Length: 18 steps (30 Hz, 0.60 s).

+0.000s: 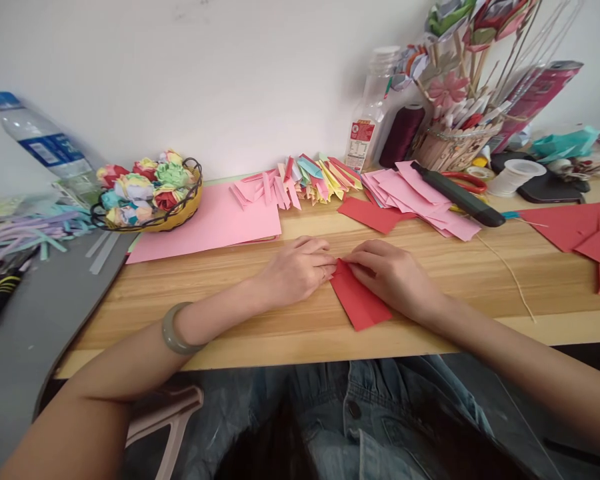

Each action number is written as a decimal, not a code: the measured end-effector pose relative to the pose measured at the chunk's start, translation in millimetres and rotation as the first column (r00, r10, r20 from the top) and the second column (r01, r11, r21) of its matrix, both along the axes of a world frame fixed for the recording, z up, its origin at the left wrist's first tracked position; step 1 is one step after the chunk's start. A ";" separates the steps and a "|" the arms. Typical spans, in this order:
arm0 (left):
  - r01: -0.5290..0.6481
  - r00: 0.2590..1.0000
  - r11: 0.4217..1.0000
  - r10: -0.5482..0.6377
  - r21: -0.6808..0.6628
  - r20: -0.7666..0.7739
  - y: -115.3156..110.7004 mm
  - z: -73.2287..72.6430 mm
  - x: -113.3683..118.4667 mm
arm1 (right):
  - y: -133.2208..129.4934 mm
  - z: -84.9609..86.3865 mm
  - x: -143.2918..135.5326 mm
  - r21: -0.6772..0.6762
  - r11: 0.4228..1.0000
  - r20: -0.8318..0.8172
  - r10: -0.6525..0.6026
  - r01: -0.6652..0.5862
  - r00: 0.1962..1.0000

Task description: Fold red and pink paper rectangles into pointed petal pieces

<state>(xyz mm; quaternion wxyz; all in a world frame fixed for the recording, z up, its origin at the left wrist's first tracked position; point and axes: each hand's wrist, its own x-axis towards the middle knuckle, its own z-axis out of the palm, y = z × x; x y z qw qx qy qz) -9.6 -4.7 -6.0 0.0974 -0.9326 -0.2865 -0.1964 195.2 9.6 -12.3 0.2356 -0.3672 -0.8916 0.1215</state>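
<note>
A red paper piece [361, 301] lies on the wooden table [260, 333] near its front edge, with its far end narrowed to a point. My left hand [303, 269] is closed, its fingertips pressed at the left side of that far tip. From the right, my right hand [395, 273] pinches the same tip between thumb and fingers. The two hands almost touch there. Behind them lie another red paper [373, 215] and a stack of pink slips [420, 197].
A basket of paper flowers [153, 200] sits on pink sheets [220, 223] at left. Folded strips [300, 181], a glass bottle [365, 113], a purple thread spool [403, 133] and a stick pot [443, 143] line the wall. A black cutter [463, 199] and red sheets [570, 227] lie right.
</note>
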 end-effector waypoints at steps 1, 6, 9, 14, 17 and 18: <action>0.001 1.000 1.000 -0.001 0.004 0.001 0.3 -0.2 -0.1 | -0.7 -1.0 0.6 0.062 0.998 0.025 0.021 -0.022 0.999; -0.018 1.000 0.999 0.018 -0.034 -0.003 2.9 -1.0 -0.7 | -2.4 -0.9 1.7 0.231 0.969 0.117 0.058 -0.084 0.991; -0.022 1.000 0.999 0.021 -0.037 -0.010 4.0 -1.0 -0.8 | -2.6 0.3 2.7 0.258 0.956 0.139 0.107 -0.140 0.985; -0.009 1.000 0.999 0.010 -0.038 0.015 5.1 -1.5 -0.5 | -3.2 2.0 4.2 0.307 0.927 0.208 0.153 -0.213 0.966; 0.016 1.000 0.999 -0.015 -0.031 0.025 6.6 -3.2 -0.8 | -3.5 3.3 3.8 0.339 0.906 0.245 0.177 -0.255 0.953; 0.026 0.999 0.999 -0.025 -0.024 0.021 7.3 -3.8 -1.1 | -3.7 3.8 3.5 0.349 0.899 0.250 0.183 -0.265 0.951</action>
